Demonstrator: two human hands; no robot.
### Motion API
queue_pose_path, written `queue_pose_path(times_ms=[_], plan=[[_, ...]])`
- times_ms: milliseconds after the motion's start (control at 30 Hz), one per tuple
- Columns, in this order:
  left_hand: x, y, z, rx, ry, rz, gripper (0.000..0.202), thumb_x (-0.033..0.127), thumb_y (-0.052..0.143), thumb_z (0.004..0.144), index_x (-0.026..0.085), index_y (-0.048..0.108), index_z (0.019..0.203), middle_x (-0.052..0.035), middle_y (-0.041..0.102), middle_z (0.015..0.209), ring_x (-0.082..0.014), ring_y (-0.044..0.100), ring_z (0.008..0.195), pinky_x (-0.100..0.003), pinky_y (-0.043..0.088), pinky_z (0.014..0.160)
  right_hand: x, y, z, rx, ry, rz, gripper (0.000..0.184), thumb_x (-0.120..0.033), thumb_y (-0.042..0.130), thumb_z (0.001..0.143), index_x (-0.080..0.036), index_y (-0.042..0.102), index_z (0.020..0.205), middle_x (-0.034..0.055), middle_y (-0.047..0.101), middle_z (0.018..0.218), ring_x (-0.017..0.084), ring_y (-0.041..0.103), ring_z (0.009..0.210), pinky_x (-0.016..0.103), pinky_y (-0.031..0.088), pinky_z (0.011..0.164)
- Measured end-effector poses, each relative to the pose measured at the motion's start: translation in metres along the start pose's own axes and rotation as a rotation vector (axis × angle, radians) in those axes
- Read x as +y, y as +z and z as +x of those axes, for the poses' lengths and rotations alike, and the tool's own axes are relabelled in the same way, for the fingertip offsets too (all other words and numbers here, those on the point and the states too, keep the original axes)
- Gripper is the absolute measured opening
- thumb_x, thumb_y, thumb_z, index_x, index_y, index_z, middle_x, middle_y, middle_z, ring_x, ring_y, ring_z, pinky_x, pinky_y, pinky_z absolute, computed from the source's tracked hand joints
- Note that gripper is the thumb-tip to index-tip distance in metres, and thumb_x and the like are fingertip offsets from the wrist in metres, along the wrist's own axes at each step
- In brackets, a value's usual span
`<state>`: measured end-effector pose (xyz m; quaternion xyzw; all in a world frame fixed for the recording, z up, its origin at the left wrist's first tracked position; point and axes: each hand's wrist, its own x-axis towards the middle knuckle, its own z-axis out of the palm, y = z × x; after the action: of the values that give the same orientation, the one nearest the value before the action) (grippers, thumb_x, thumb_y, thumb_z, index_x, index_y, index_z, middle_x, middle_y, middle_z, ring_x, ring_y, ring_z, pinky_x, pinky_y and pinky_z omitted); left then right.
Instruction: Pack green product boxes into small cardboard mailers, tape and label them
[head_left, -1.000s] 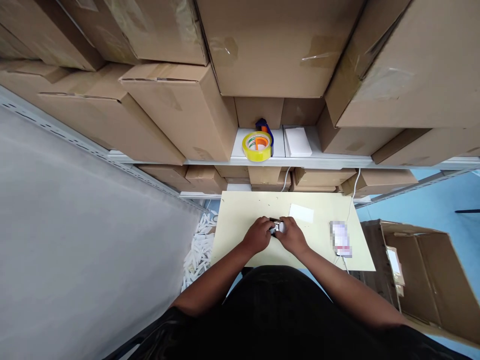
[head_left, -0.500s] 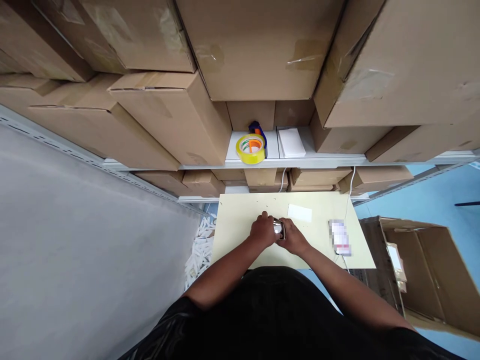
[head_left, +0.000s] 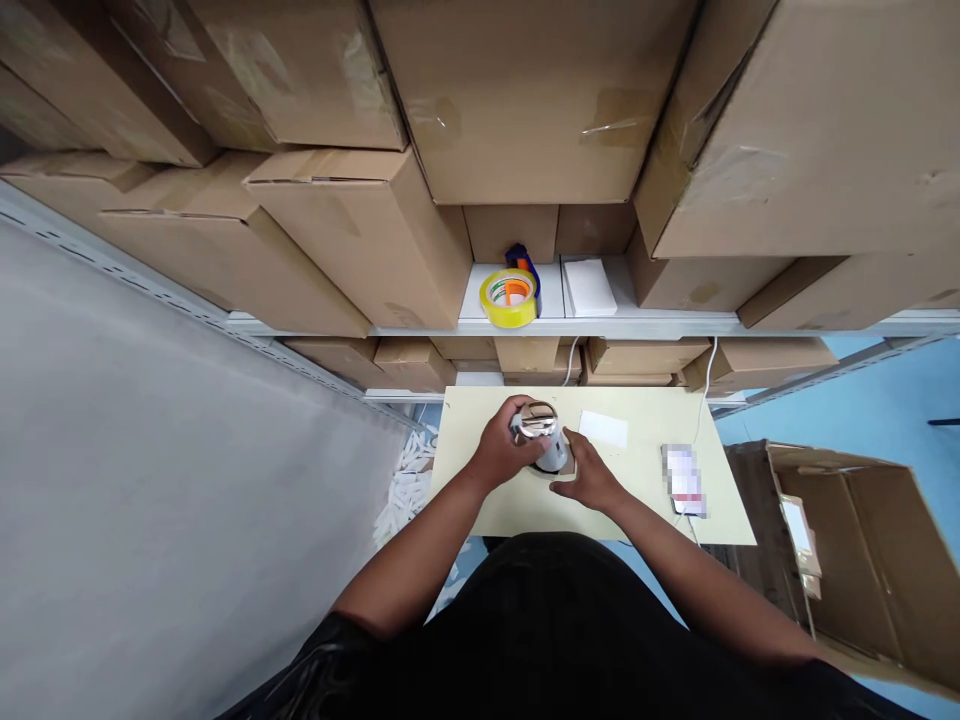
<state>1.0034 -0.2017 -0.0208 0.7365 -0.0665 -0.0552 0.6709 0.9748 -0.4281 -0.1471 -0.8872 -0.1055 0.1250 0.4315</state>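
Observation:
A cylindrical object [head_left: 552, 452], pale grey along its body and with a shiny chrome-like end, is held over the cream-coloured table [head_left: 510, 515]. My left hand [head_left: 504, 445] is closed round it, thumb across the front below the shiny end. Beside its lower right side, my right hand [head_left: 592, 478] has thumb and fingers apart in a curve. A small brownish patch shows between them; I cannot tell what it is, nor whether these fingers touch the cylinder. A flat white sheet [head_left: 604, 429] lies just beyond my right hand.
A phone [head_left: 684, 480] with a white cable lies at the table's right. Yellow tape [head_left: 510, 300] in a dispenser and a white stack [head_left: 590, 288] sit on the shelf, among cardboard boxes [head_left: 360, 240]. An opened carton [head_left: 862, 560] stands right; white pieces [head_left: 409, 480] lie left.
The cylindrical object has been turned and raised, so its body and shiny end now show. My left hand has shifted its hold, and the right hand's fingers have spread.

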Motion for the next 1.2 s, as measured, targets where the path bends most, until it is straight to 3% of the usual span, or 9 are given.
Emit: queue_pose_path(times_ms=[133, 267, 433, 500, 700, 933, 1033, 1133, 1200], plan=[[0.004, -0.004, 0.005, 0.079, -0.070, -0.356, 0.066, 0.049, 0.081, 0.075, 0.022, 0.053, 0.128, -0.0109, 0.071, 0.120, -0.0303, 0.067, 0.114, -0.042, 0.052, 0.097, -0.006, -0.034, -0.021, 0.036, -0.055, 0.032, 0.094, -0.047, 0.077, 0.081, -0.026, 0.032, 0.160, 0.0141, 0.034, 0.165, 0.034, 0.027, 0.155, 0.059, 0.026, 0.124], [0.012, 0.004, 0.008, 0.047, -0.079, -0.541, 0.070, 0.050, 0.084, 0.070, 0.023, 0.050, 0.126, -0.0108, 0.073, 0.118, -0.0322, 0.069, 0.115, -0.046, 0.051, 0.099, -0.034, -0.058, -0.029, 0.057, -0.126, 0.222, 0.073, -0.050, 0.067, 0.092, -0.027, 0.041, 0.156, 0.0129, 0.047, 0.158, 0.032, 0.039, 0.149, 0.057, 0.029, 0.123], [0.024, 0.027, 0.004, 0.026, -0.078, -0.604, 0.075, 0.062, 0.076, 0.074, 0.025, 0.045, 0.131, -0.0121, 0.070, 0.122, -0.0327, 0.069, 0.113, -0.047, 0.054, 0.094, -0.073, -0.054, -0.019, -0.211, -0.107, 0.646, 0.078, -0.060, 0.074, 0.083, -0.026, 0.049, 0.148, 0.0105, 0.064, 0.138, 0.034, 0.060, 0.124, 0.049, 0.050, 0.102], [0.024, 0.039, 0.000, 0.076, -0.086, -0.589, 0.080, 0.065, 0.073, 0.077, 0.026, 0.039, 0.138, -0.0119, 0.068, 0.125, -0.0304, 0.069, 0.111, -0.046, 0.055, 0.093, -0.079, -0.049, -0.019, -0.219, -0.071, 0.692, 0.077, -0.061, 0.078, 0.078, -0.024, 0.054, 0.140, 0.0088, 0.067, 0.127, 0.032, 0.064, 0.113, 0.046, 0.053, 0.094], [0.014, 0.072, -0.022, 0.344, -0.163, -0.332, 0.078, 0.053, 0.084, 0.072, 0.024, 0.048, 0.135, -0.0085, 0.067, 0.122, -0.0245, 0.065, 0.108, -0.034, 0.055, 0.088, -0.070, -0.043, -0.034, -0.093, 0.087, 0.577, 0.074, -0.054, 0.084, 0.070, -0.026, 0.051, 0.130, 0.0078, 0.067, 0.119, 0.028, 0.064, 0.103, 0.040, 0.054, 0.083], [0.023, 0.086, -0.032, 0.282, -0.233, -0.500, 0.055, 0.059, 0.062, 0.086, 0.018, 0.058, 0.122, -0.0097, 0.073, 0.103, -0.0262, 0.069, 0.094, -0.037, 0.055, 0.080, -0.077, -0.062, -0.048, -0.427, 0.092, 1.012, 0.052, -0.058, 0.074, 0.076, -0.022, 0.060, 0.111, 0.0074, 0.069, 0.110, 0.028, 0.064, 0.102, 0.035, 0.050, 0.079], [0.027, 0.086, -0.038, 0.306, -0.209, -0.382, 0.058, 0.063, 0.068, 0.083, 0.020, 0.057, 0.119, -0.0057, 0.070, 0.099, -0.0235, 0.066, 0.091, -0.034, 0.054, 0.079, -0.080, -0.060, -0.047, -0.287, 0.039, 0.928, 0.057, -0.057, 0.082, 0.069, -0.024, 0.057, 0.107, 0.0045, 0.066, 0.099, 0.026, 0.061, 0.095, 0.035, 0.049, 0.078], [0.029, 0.083, -0.047, 0.327, -0.211, -0.287, 0.061, 0.050, 0.084, 0.073, 0.021, 0.056, 0.119, -0.0029, 0.067, 0.100, -0.0216, 0.063, 0.094, -0.031, 0.052, 0.080, -0.078, -0.052, -0.048, -0.106, 0.031, 0.778, 0.065, -0.057, 0.089, 0.060, -0.026, 0.052, 0.103, 0.0009, 0.061, 0.091, 0.024, 0.058, 0.087, 0.034, 0.049, 0.072], [0.028, 0.078, -0.050, 0.334, -0.211, -0.304, 0.057, 0.042, 0.084, 0.072, 0.020, 0.056, 0.117, -0.0031, 0.066, 0.101, -0.0214, 0.063, 0.095, -0.031, 0.052, 0.081, -0.078, -0.048, -0.053, -0.106, 0.054, 0.790, 0.063, -0.059, 0.086, 0.064, -0.027, 0.052, 0.106, 0.0014, 0.062, 0.095, 0.023, 0.059, 0.087, 0.033, 0.050, 0.070]])
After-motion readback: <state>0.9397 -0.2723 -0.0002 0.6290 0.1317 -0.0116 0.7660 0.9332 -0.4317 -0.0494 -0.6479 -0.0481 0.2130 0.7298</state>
